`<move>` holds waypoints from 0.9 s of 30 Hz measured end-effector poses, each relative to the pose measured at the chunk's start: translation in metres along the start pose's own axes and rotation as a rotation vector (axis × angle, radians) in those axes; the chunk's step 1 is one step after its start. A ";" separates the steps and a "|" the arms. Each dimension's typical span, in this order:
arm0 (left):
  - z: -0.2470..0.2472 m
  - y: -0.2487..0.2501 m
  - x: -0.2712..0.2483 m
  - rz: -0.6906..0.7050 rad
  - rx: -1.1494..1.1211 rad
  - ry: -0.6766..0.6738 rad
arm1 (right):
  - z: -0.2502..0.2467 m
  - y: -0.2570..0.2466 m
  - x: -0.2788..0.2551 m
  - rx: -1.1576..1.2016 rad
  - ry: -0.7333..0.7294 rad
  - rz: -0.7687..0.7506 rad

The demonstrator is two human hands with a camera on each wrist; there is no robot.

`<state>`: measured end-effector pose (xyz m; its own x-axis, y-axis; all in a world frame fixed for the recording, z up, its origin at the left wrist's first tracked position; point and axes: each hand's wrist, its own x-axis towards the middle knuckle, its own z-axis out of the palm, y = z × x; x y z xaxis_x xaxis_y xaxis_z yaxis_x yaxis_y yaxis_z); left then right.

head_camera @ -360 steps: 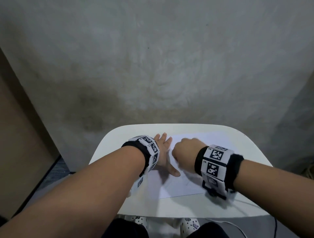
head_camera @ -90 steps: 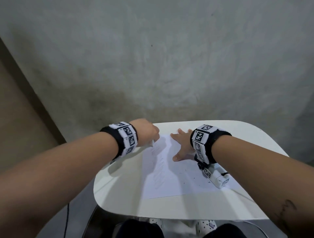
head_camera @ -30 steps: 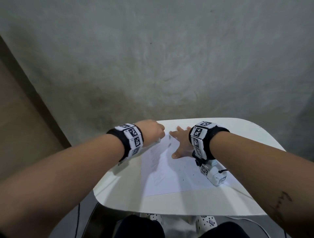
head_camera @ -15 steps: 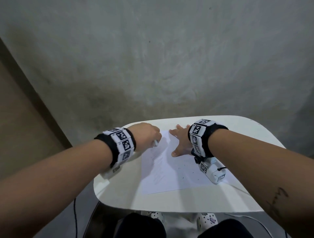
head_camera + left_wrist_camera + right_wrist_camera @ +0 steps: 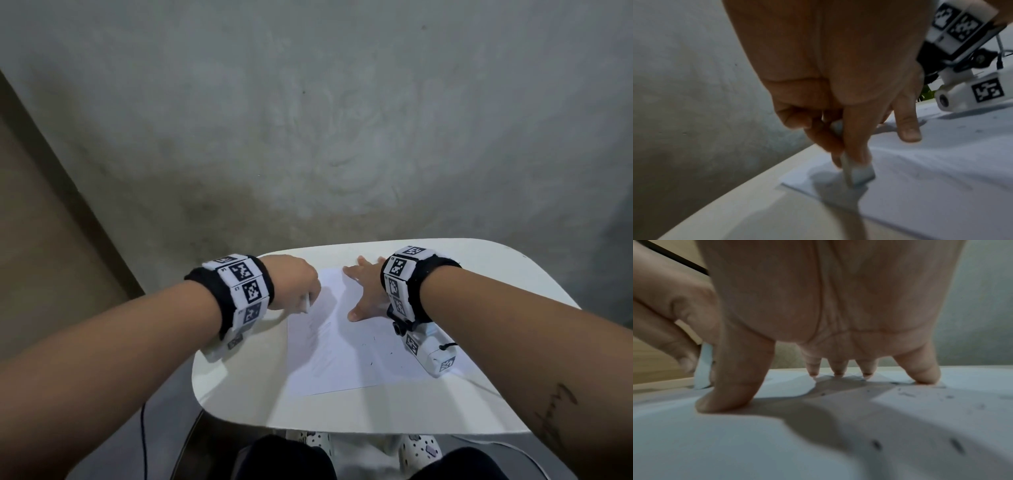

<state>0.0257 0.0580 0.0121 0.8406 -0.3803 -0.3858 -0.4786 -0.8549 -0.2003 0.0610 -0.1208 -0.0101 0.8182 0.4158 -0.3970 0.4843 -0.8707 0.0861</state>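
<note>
A white sheet of paper with faint marks and dark crumbs lies on a small white table. My left hand pinches a small white eraser between thumb and fingers. The eraser stands on edge and touches the paper near its far left corner. My right hand lies spread on the sheet's far part, with the fingertips and thumb pressing the paper flat. The eraser shows just left of that thumb.
A rough grey wall rises right behind the table. The right wrist camera unit rests on the paper's right side. A wooden panel stands at the left. Knees and patterned shoes show under the table's near edge.
Twelve seconds ago the left hand lay flat and the right was curled. Over the last second the left hand slid the eraser a little back toward the paper's left edge. The right hand stayed put.
</note>
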 end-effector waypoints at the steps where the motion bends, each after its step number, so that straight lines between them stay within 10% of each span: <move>1: -0.004 0.001 0.003 0.000 0.003 0.022 | 0.000 0.000 0.000 -0.007 0.001 0.001; 7: 0.014 -0.001 0.012 -0.009 -0.117 0.241 | 0.003 0.001 0.006 -0.021 -0.007 0.017; 12: -0.007 -0.005 0.000 -0.032 -0.065 -0.071 | 0.003 0.001 0.006 -0.004 0.004 0.019; 18: 0.009 0.002 0.010 -0.020 -0.172 0.229 | 0.000 0.001 0.002 -0.001 -0.009 0.010; 24: -0.013 0.002 0.003 -0.046 -0.039 -0.088 | -0.001 0.001 0.001 0.017 -0.003 0.004; 27: -0.008 0.009 0.010 -0.022 -0.061 0.137 | 0.000 0.001 0.001 0.018 -0.006 0.005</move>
<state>0.0317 0.0440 0.0142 0.8793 -0.4027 -0.2544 -0.4473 -0.8816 -0.1505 0.0627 -0.1211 -0.0104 0.8188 0.4095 -0.4024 0.4740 -0.8776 0.0715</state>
